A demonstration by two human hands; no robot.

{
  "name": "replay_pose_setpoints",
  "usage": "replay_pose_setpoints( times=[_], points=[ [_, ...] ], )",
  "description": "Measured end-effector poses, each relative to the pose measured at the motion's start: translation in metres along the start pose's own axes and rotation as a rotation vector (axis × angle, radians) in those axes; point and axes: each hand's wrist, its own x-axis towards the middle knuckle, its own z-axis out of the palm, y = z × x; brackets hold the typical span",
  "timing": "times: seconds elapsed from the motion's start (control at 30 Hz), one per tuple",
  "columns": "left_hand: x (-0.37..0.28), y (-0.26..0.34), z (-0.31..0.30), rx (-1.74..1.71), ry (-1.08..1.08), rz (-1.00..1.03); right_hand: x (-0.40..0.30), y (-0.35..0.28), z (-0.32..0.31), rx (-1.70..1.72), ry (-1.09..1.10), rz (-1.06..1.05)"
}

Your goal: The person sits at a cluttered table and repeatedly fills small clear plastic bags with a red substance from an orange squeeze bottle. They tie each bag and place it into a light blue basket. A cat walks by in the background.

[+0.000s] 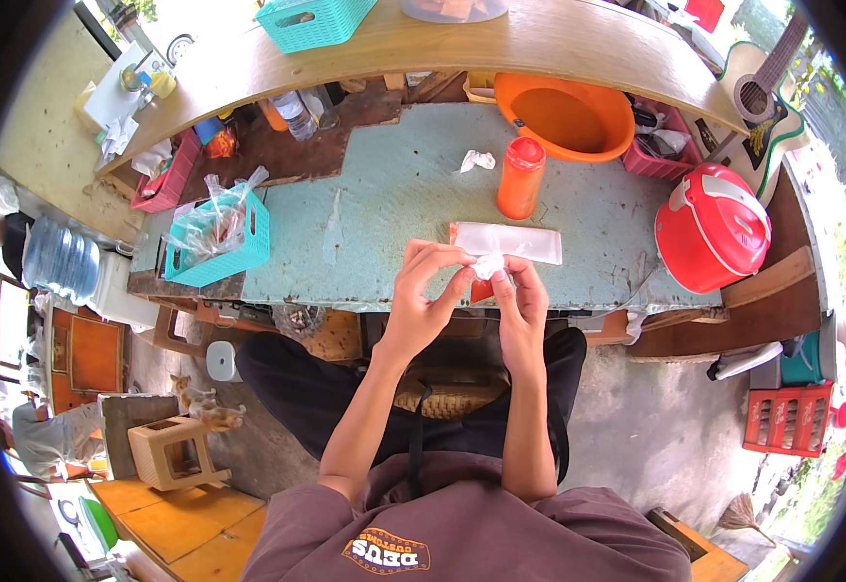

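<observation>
My left hand and my right hand meet near the front edge of the worn blue-green tabletop. Between their fingertips they pinch a crumpled white piece, either tissue or thin plastic. Just below it, partly covered by the fingers, shows a small red-orange piece. Right behind the hands lies a flat white rectangular packet with an orange end. An orange bottle with a red cap stands upright beyond the packet. A second crumpled white tissue rests to the bottle's left.
A turquoise basket of plastic bags sits at the left. On the right stands a red rice cooker, with an orange basin behind. A wooden shelf spans the back. A cat is on the floor near a plastic stool.
</observation>
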Motion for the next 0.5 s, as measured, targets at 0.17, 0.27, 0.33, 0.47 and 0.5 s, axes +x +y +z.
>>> replay_pose_setpoints(
  times=[0.17,0.27,0.33,0.47,0.5],
  points=[
    [-0.002,-0.002,0.006,0.076,0.080,0.058,0.003,0.005,-0.007,-0.191,-0.078,-0.042],
    [-0.002,-0.003,0.006,0.136,0.084,0.136,0.005,0.007,-0.009,-0.283,-0.100,-0.097],
    [-0.002,-0.003,0.005,0.175,0.079,0.185,0.004,0.004,-0.008,-0.289,-0.086,-0.088],
    [0.002,-0.005,-0.003,0.274,0.044,0.303,0.006,0.002,-0.011,-0.390,-0.158,-0.119],
    [0.001,-0.006,-0.006,0.305,0.027,0.338,0.006,0.002,-0.012,-0.409,-0.181,-0.132]
  ],
)
